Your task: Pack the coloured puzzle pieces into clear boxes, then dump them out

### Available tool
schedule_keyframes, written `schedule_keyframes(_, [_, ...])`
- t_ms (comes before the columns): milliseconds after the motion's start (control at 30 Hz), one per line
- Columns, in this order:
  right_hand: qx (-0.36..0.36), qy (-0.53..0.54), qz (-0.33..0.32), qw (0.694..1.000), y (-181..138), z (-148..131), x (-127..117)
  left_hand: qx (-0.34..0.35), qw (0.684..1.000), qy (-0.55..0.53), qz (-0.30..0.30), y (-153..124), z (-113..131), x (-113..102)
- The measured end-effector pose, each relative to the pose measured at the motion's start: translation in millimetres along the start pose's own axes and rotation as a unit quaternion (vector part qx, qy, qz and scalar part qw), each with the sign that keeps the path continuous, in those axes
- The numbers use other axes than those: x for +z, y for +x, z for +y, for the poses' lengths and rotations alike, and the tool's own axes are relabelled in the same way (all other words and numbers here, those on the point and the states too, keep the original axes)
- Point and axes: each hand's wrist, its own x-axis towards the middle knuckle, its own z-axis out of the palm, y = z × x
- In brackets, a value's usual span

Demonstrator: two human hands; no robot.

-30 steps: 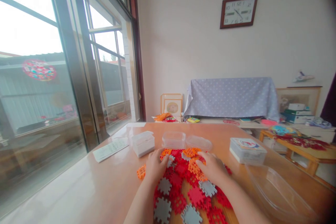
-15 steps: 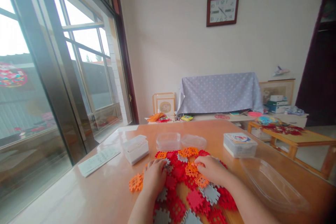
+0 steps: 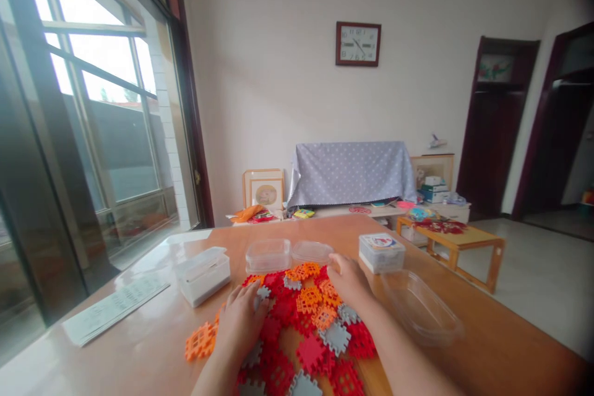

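Flat interlocking plastic tiles with notched edges lie in a loose pile on the table before me: red tiles (image 3: 311,352), orange tiles (image 3: 310,300) and grey tiles (image 3: 335,337). My left hand (image 3: 242,318) rests over the pile's left side, fingers stretched and a little apart, touching tiles; a grey tile shows by its fingertips. On the far right side of the pile, my right hand (image 3: 349,279) is bent over red and orange tiles with its fingers apart. What lies beneath its palm is hidden. Several orange tiles (image 3: 200,341) sit outside my left hand.
Beyond the pile stand two clear plastic containers (image 3: 268,255). A white lidded box (image 3: 203,275) and a paper sheet (image 3: 116,309) are on the left. To the right are a box with a printed lid (image 3: 381,252) and a clear tray (image 3: 424,312).
The view has swung right. My right hand has moved away from the orange tiles, outward to the pile's far right edge. My left hand stays over about the same tiles.
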Motion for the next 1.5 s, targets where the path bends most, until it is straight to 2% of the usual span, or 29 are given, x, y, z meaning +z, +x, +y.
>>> schedule_keyframes(100, [0.011, -0.012, 0.019, 1.000, 3.7, -6.9, -6.1, 0.026, 0.999, -0.017, 0.013, 1.5, 0.7, -0.8])
schedule_keyframes(267, [0.018, -0.040, 0.015, 0.999, 16.2, -17.4, -24.6, 0.063, 0.996, -0.061, 0.013, 2.5, 1.1, 0.2])
schedule_keyframes(400, [0.047, -0.088, 0.020, 0.995, 34.8, -8.1, -43.0, 0.070, 0.994, -0.080, 0.025, 3.4, 0.9, 2.2])
schedule_keyframes(500, [0.093, -0.142, 0.009, 0.985, 48.8, 12.0, -50.2, 0.072, 0.993, -0.092, 0.031, 2.2, 2.6, 1.6])
schedule_keyframes(633, [0.157, -0.202, 0.012, 0.967, 64.5, 50.9, -46.0, 0.075, 0.992, -0.102, 0.027, -1.7, 7.1, -1.5])
schedule_keyframes(733, [0.215, -0.200, 0.042, 0.955, 76.1, 84.6, -40.4, 0.069, 0.992, -0.103, 0.027, -3.5, 8.8, -2.7])
schedule_keyframes(867, [0.270, -0.160, 0.040, 0.949, 91.4, 124.3, -37.4, 0.064, 0.991, -0.112, 0.031, -3.7, 8.7, -2.0])
schedule_keyframes(1000, [0.269, -0.150, 0.025, 0.951, 101.5, 147.5, -34.5, 0.059, 0.991, -0.115, 0.030, -4.5, 9.4, -1.4])
schedule_keyframes(1200, [0.243, -0.149, 0.021, 0.958, 105.2, 164.8, -27.8, 0.061, 0.991, -0.117, 0.026, -5.6, 11.6, -1.3])
schedule_keyframes(1333, [0.228, -0.147, 0.019, 0.962, 106.2, 167.5, -27.0, 0.060, 0.991, -0.117, 0.025, -7.1, 14.3, -2.9])
schedule_keyframes(1500, [0.234, -0.143, 0.015, 0.962, 109.4, 156.4, -25.3, 0.059, 0.990, -0.125, 0.030, -10.2, 16.8, -5.8])
